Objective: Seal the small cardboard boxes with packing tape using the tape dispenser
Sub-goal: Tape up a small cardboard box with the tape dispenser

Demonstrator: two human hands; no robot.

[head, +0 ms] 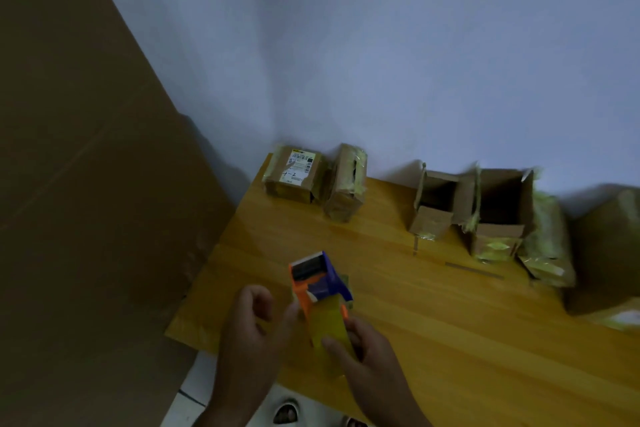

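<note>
An orange and blue tape dispenser (317, 282) with a roll of yellowish tape hangs above the wooden table (433, 315) near its front left. My right hand (360, 354) grips the dispenser from below, around the tape roll. My left hand (254, 319) is beside it with fingers curled, a fingertip touching the orange frame. Two taped small boxes (294, 173) (346, 184) stand at the table's far left corner. Two boxes with open flaps (438, 204) (502, 211) stand further right along the wall.
A large cardboard sheet (86, 184) leans at the left of the table. More taped parcels (547, 246) and a bigger box (609, 253) sit at the right edge. A white wall runs behind. Floor and shoes (285, 412) show below the table's front edge.
</note>
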